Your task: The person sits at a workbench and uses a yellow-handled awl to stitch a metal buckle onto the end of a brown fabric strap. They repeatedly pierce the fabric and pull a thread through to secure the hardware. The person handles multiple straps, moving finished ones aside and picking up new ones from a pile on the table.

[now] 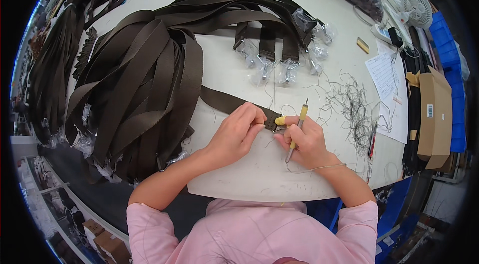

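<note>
Left hand (242,127) pinches a dark-brown woven strap (227,101), centre frame; right hand (305,139) grips a slim yellow-and-grey tool (303,112). This strap appears unfinished; how many heaped brown straps (144,44), upper left, are done is unclear.

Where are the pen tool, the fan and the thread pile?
Pen tool (303,113): head view, on its upper yellow section.
Fan (416,8): head view, on its round white grille.
Thread pile (356,120): head view, on the middle of the dark tangle.
</note>
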`<state>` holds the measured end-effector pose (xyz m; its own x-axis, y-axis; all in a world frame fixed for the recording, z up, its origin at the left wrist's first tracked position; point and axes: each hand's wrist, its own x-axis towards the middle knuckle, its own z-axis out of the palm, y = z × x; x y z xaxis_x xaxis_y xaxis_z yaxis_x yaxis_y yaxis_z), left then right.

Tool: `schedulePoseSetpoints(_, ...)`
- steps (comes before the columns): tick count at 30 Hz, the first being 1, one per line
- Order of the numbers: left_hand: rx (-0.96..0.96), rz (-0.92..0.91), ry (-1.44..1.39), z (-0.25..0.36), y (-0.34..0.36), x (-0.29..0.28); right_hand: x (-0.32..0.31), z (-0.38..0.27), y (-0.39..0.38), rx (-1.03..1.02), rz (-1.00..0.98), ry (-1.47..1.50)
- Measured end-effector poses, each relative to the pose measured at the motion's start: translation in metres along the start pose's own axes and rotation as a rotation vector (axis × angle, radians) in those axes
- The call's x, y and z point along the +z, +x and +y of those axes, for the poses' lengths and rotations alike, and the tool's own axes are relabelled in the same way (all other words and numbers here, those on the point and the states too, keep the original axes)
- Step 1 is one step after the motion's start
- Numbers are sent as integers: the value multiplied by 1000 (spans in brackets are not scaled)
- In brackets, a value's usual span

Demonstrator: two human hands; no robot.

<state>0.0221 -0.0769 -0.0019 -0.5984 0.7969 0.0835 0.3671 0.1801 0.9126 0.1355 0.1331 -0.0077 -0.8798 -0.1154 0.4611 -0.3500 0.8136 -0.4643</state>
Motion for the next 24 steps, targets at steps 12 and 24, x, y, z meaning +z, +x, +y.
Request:
schedulePoseSetpoints(12, -168, -13, -40, 2, 17, 13, 0, -10, 5, 42, -47, 12)
schedulePoseSetpoints(24, -136, -85, 154, 9, 16, 5, -2, -9, 2, 50, -99, 9)
